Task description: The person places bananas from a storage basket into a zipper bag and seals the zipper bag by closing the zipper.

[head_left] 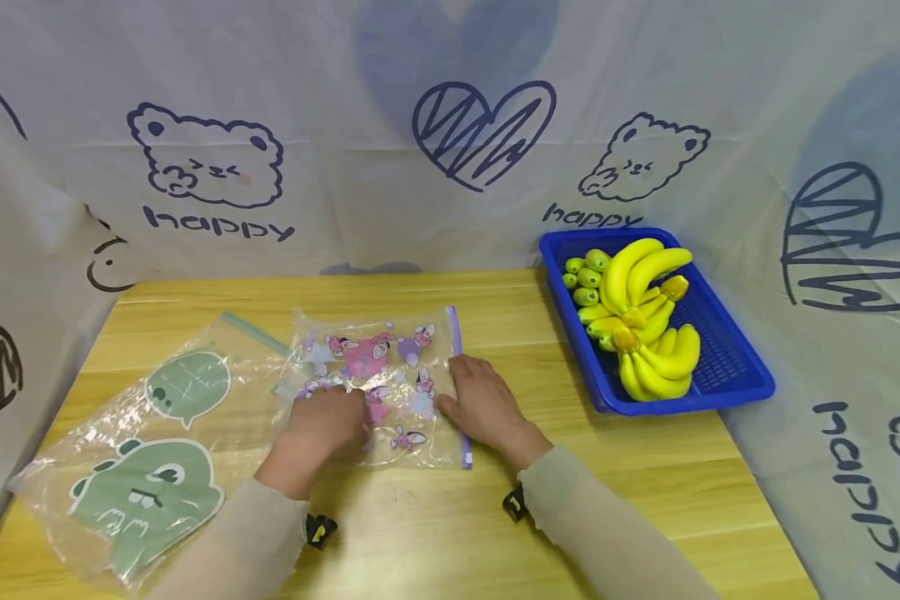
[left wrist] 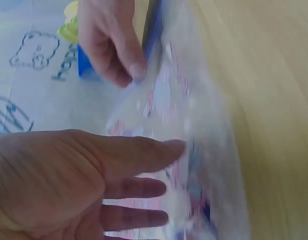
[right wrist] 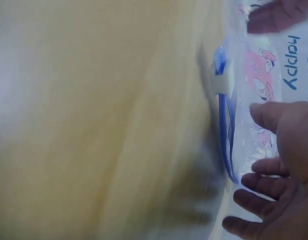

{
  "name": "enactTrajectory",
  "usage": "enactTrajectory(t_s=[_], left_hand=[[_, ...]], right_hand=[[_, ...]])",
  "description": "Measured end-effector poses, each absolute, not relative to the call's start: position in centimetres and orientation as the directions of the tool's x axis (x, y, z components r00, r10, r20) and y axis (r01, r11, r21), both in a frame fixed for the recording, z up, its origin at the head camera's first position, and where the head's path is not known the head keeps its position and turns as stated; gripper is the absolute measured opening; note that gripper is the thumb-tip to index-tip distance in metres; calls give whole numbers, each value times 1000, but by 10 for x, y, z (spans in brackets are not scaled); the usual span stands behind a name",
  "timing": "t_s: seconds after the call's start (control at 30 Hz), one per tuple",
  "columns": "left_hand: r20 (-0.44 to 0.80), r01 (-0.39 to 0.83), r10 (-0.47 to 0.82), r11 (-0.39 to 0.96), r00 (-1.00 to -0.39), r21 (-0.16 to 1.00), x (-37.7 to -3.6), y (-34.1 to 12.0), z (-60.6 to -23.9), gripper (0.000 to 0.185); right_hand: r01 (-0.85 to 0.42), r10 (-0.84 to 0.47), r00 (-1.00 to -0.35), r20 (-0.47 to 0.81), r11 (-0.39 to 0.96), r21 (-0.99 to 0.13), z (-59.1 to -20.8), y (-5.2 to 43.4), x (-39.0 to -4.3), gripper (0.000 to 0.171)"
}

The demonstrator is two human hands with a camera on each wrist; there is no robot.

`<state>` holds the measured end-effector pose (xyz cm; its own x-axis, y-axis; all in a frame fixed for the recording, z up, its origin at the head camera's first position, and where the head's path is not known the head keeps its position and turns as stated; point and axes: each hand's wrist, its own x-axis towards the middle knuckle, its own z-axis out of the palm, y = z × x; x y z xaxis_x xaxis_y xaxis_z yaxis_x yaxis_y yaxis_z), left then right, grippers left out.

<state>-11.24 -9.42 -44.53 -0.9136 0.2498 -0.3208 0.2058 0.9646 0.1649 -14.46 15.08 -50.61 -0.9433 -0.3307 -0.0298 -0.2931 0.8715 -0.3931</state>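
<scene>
- Flat on the wooden table (head_left: pixel 645 492), near its middle, lay a clear zip bag (head_left: pixel 378 392) printed with pink and purple rabbits, its blue zip strip (head_left: pixel 459 392) running along the right edge.
- The left hand (head_left: pixel 322 429) rested on the bag's left part, fingers straight and laid down on the plastic; the wrist view showed them spread and holding nothing.
- The right hand (head_left: pixel 483 404) lay palm down at the right edge, fingers relaxed and touching the bag just beside the zip strip; it pinched nothing that could be seen.
- Judging by its look, the bag was very light, thin and limp, with a slick film that would slide on the wood and crumple under a hard grip.
- The stiffer zip edge seemed the best place to take hold, with a corner pinched between thumb and finger.
- A second bag with green dinosaurs (head_left: pixel 135 467) lay to the left, and a blue basket (head_left: pixel 727 367) of bananas (head_left: pixel 645 317) stood to the right.
</scene>
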Motion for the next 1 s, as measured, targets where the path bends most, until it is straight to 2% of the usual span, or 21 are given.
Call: enactTrajectory(t_s=[0.1, 0.33, 0.5, 0.6, 0.73, 0.9, 1.0], left_hand=[[-258, 240, 278, 956, -925, 168, -116, -74, -450, 22], [-160, 277, 309, 942, -938, 192, -130, -28, -459, 20], [-87, 314, 337, 927, -937, 204, -139, 0, -466, 22], [-63, 310, 329, 927, -942, 209, -145, 13, -474, 24], [-76, 244, 268, 942, -960, 231, -155, 26, -483, 26], [-142, 134, 170, 963, -975, 233, -166, 37, -488, 52], [-195, 90, 130, 975, -972, 204, -170, 40, -488, 57]], right_hand=[[-272, -290, -957, 5, 892, -361, -506, 154, -141, 67], [-278, -255, -960, 112, 896, -347, -505, 163, -133, 41], [-285, -243, -955, 169, 910, -302, -505, 168, -127, 39], [-265, -222, -961, 166, 912, -314, -506, 171, -125, 40], [-229, -194, -972, 133, 912, -342, -507, 173, -121, 42], [-217, -183, -975, 129, 913, -346, -510, 175, -117, 39], [-210, -178, -977, 120, 910, -359, -510, 173, -116, 40]])
